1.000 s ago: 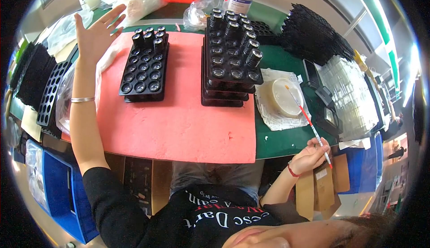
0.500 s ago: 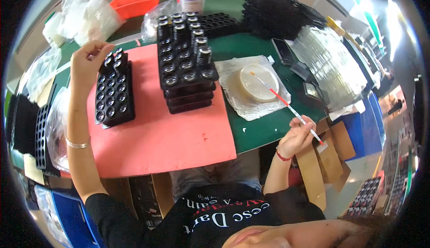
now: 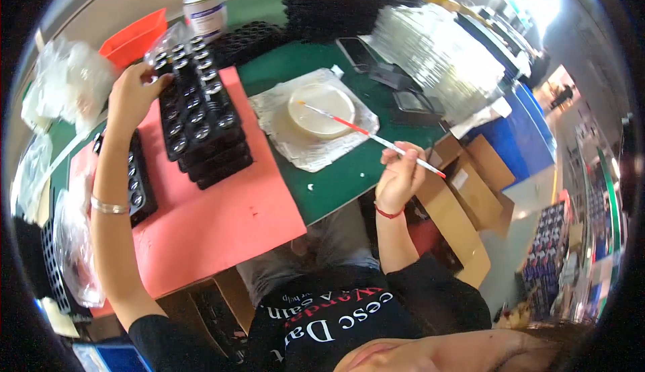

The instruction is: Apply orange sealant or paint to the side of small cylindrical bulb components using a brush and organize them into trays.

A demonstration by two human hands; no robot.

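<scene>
My right hand (image 3: 402,176) is closed around a slim paintbrush (image 3: 351,127) with a white and red handle. The brush's tip is over a round, shallow dish (image 3: 292,118) of pale material on a crumpled paper sheet (image 3: 309,160). My left hand (image 3: 134,93) is at the far left side of a tall stack of black trays (image 3: 222,163), its thumb and fingers drawn together against the top tray. What they pinch is hidden. Rows of small black cylinders with shiny round tops (image 3: 201,132) fill that top tray. Behind my left forearm, a lower black tray (image 3: 141,190) holds similar pieces.
A pink mat (image 3: 222,237) lies under the trays on the green table (image 3: 336,200). Farther back are a red bin (image 3: 134,38), a white can (image 3: 205,14), black lattice trays (image 3: 342,2) and a phone (image 3: 356,54). Clear plastic trays (image 3: 437,56) are piled at right.
My left hand has moved from the far end of the lower tray to the tall stack. The view has turned, shifting the table leftward. My right hand keeps the brush over the dish.
</scene>
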